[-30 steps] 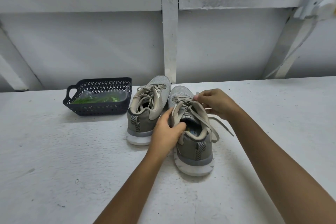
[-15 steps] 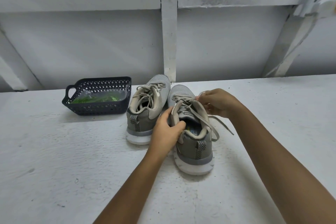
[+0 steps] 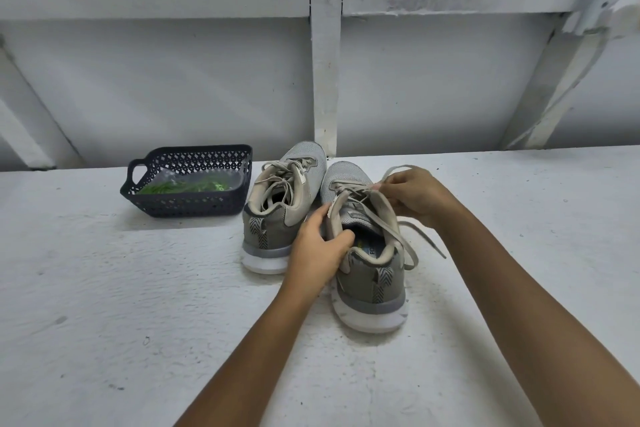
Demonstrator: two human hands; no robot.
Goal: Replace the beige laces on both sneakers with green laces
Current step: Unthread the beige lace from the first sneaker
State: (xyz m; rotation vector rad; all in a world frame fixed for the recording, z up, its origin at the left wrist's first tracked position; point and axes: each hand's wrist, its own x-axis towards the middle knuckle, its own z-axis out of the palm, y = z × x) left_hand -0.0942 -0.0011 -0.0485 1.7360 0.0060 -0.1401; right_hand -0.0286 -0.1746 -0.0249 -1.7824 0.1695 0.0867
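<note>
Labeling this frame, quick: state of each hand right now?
Left hand: holding the near sneaker by its collar.
Right hand: pinching that sneaker's beige lace.

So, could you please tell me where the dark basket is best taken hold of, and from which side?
By the loop handle at the left end of the basket, coming from the left. It juts out openly there, while the left sneaker stands close beside the right end.

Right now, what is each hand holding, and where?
Left hand grips the near sneaker at its collar; right hand pinches its beige lace close to the eyelets.
</note>
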